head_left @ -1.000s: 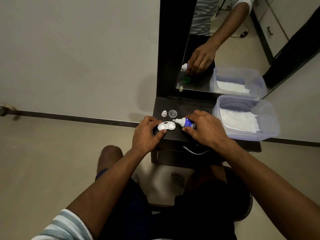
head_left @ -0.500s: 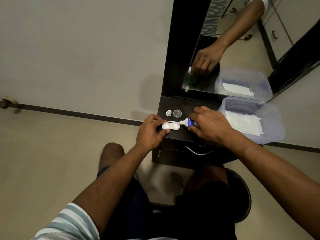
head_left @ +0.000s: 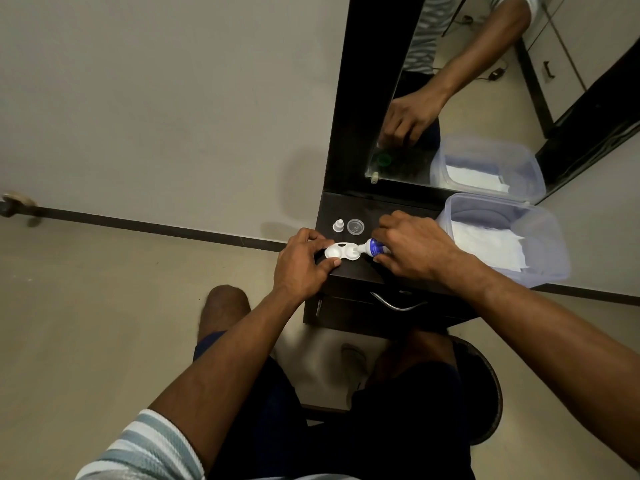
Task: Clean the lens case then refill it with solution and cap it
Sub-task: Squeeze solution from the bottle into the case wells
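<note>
A white plastic two-well lens case [head_left: 341, 252] lies flat, uncapped, pinched at its left well by the left hand [head_left: 304, 263]. A small white-and-blue solution bottle [head_left: 372, 248], tipped sideways in the right hand [head_left: 414, 249], points its nozzle into the right well.

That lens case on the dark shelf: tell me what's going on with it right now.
A seated person is refilling it. The left hand steadies the white lens case on the dark shelf, while the right hand tips a small blue-labelled solution bottle so its nozzle points into the case's right well. Both wells are uncapped. A small white cap and a clear round lid lie behind the case. A clear plastic tub holding white tissue sits at the right.
</note>
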